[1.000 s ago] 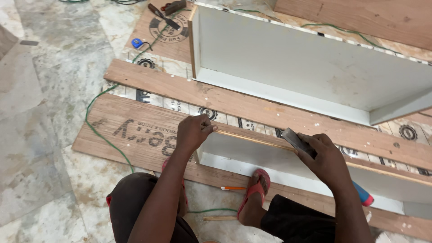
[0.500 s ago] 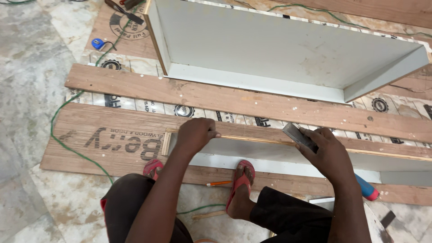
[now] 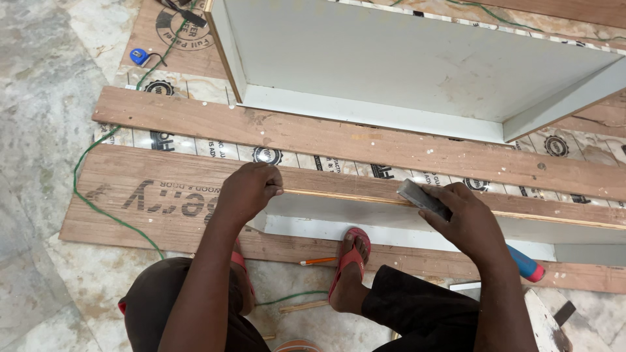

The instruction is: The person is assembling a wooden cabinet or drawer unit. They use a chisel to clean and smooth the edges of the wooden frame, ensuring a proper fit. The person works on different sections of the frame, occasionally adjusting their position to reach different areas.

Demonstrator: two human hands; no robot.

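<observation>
Marble floor (image 3: 39, 130) carries plywood sheets (image 3: 150, 195), and a white panel (image 3: 417, 221) stands on edge there. Left hand (image 3: 248, 192) grips its top edge; right hand (image 3: 466, 218) clamps a grey block (image 3: 420, 197) against that edge.

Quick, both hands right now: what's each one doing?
Left hand: closed on the white panel's top edge.
Right hand: closed around a grey block.
</observation>
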